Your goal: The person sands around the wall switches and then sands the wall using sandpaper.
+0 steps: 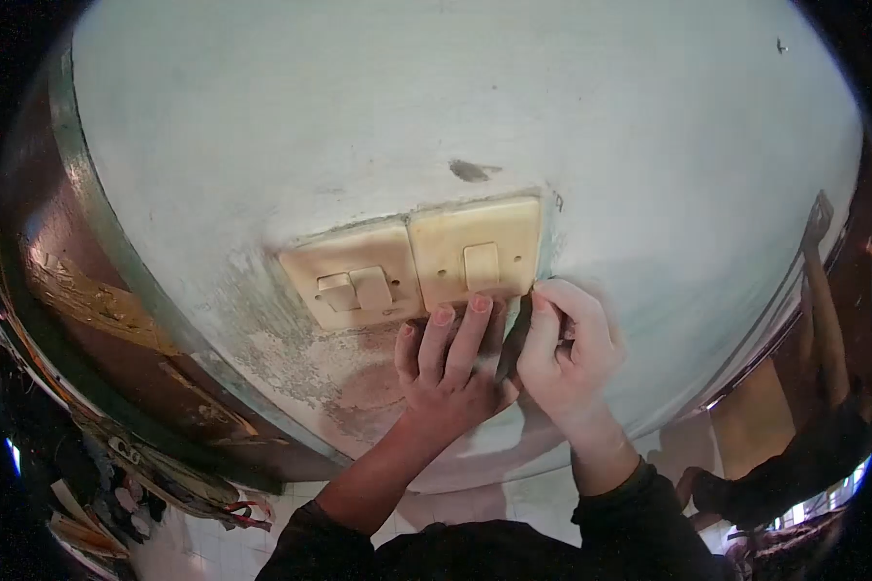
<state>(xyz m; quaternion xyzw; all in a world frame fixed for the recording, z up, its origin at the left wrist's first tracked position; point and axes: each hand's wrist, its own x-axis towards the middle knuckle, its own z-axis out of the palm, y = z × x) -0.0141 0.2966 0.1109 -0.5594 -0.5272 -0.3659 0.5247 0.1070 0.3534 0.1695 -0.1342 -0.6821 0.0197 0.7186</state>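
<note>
Two yellowed light switch plates sit side by side on the wall. The right switch plate (436,234) has a single rocker, and the left switch plate (305,266) carries two. My left hand (455,373) lies below them, its fingers stretched upward and their tips at the lower edge of the right plate. At that plate's lower right corner is my right hand (572,353), thumb and forefinger pinched together and the other fingers curled. Whatever the pinch holds, if anything, is hidden. A dark shadow fills the gap between my hands.
Pale paint on the wall (262,116) is worn and flaking around the plates. A brown door (116,290) stands on the left, with hanging items (155,465) below it. At far right, a person's raised arm (824,310) and dark clothing show. White tiles (218,537) cover the floor.
</note>
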